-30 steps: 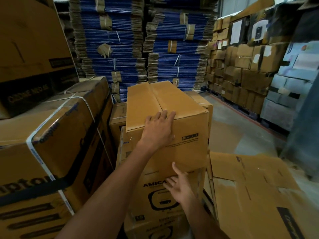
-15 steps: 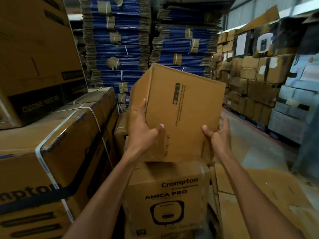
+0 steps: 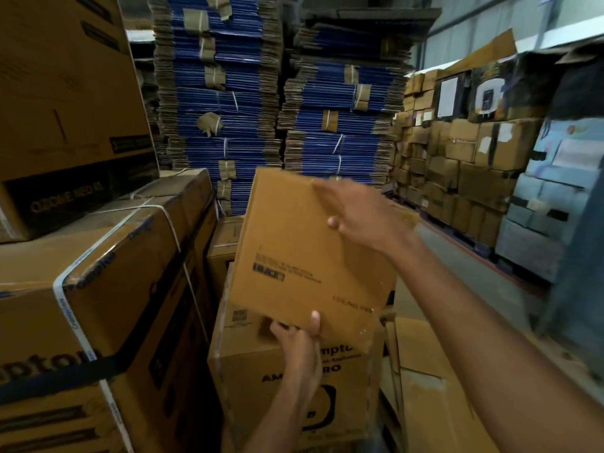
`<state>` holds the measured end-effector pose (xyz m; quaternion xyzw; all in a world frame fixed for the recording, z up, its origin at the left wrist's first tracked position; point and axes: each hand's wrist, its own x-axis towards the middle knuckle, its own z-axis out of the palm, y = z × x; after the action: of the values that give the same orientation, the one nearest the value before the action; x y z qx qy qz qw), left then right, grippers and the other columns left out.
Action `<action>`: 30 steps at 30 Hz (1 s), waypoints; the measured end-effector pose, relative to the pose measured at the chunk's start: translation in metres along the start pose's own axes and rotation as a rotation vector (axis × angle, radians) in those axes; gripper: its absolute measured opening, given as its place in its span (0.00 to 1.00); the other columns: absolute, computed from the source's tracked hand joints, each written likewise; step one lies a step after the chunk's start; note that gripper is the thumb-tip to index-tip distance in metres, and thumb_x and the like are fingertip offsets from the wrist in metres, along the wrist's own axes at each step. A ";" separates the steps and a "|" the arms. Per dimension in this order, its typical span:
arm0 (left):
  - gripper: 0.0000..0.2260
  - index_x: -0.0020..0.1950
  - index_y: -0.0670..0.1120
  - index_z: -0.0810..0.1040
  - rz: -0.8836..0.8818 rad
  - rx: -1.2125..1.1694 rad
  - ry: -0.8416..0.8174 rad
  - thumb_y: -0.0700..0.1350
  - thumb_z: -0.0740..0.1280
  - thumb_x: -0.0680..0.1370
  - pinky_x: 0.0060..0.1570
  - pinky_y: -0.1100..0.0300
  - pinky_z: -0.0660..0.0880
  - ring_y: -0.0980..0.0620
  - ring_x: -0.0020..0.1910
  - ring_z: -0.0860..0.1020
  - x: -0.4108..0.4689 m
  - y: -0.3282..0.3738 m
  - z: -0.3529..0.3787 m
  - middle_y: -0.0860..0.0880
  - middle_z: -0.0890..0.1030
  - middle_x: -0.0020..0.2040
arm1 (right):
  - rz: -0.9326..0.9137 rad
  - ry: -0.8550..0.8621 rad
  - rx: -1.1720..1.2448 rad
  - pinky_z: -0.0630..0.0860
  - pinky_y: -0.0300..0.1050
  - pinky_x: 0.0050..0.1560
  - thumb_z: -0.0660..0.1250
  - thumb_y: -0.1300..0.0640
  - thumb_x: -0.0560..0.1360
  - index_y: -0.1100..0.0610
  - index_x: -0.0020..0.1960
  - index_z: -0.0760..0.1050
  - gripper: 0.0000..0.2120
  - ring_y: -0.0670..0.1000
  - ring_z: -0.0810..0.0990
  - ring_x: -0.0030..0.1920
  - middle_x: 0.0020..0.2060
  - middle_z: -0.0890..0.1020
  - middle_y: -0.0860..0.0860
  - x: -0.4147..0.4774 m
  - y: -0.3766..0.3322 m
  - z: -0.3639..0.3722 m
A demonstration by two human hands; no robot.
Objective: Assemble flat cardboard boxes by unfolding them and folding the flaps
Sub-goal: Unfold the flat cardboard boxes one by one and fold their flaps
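A plain brown cardboard box with small black print is held tilted in the air above a printed Crompton carton. My left hand grips the box's lower edge, thumb on the near face and fingers underneath. My right hand lies on the box's upper right part, fingers spread and blurred by motion; whether it grips the far edge is unclear. The box's flaps are hidden from this side.
Strapped large cartons stand close on the left. Tall bundles of flat blue cardboard rise behind. Stacked brown boxes line the right wall. Flat cardboard sheets lie on the floor at right.
The box was lifted off the Crompton carton and turned in the air. My left hand went from its side to its lower edge; my right hand rose to its upper right.
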<state>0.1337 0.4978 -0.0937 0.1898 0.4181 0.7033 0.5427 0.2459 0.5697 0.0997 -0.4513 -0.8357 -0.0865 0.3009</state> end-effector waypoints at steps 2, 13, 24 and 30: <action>0.25 0.73 0.50 0.65 -0.197 0.055 -0.010 0.35 0.69 0.80 0.67 0.47 0.75 0.49 0.53 0.80 0.007 -0.023 -0.012 0.46 0.79 0.59 | -0.092 -0.057 -0.101 0.72 0.52 0.68 0.72 0.55 0.76 0.41 0.79 0.60 0.37 0.53 0.73 0.70 0.73 0.72 0.48 -0.008 -0.004 0.026; 0.10 0.47 0.50 0.86 0.203 0.917 -0.150 0.38 0.68 0.79 0.57 0.51 0.80 0.53 0.53 0.83 0.009 0.049 -0.001 0.53 0.86 0.48 | -0.249 -0.186 -0.066 0.46 0.46 0.77 0.71 0.56 0.78 0.52 0.79 0.63 0.32 0.51 0.63 0.78 0.77 0.68 0.51 -0.073 0.030 0.092; 0.19 0.71 0.48 0.74 0.770 1.842 -0.425 0.56 0.58 0.85 0.67 0.47 0.69 0.47 0.67 0.73 0.088 0.129 0.047 0.47 0.77 0.69 | -0.027 -0.015 -0.109 0.67 0.56 0.68 0.57 0.40 0.82 0.49 0.68 0.73 0.20 0.54 0.74 0.66 0.66 0.78 0.50 -0.070 0.023 0.099; 0.35 0.81 0.56 0.58 0.464 2.004 -0.430 0.70 0.49 0.77 0.74 0.34 0.58 0.44 0.79 0.58 0.124 0.136 0.055 0.50 0.59 0.82 | 0.072 -0.019 -0.191 0.60 0.66 0.72 0.55 0.35 0.80 0.39 0.71 0.68 0.22 0.56 0.72 0.70 0.71 0.75 0.48 -0.086 0.034 0.101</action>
<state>0.0492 0.6245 0.0235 0.7483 0.6572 0.0737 0.0521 0.2660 0.5712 -0.0361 -0.5086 -0.8096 -0.1507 0.2513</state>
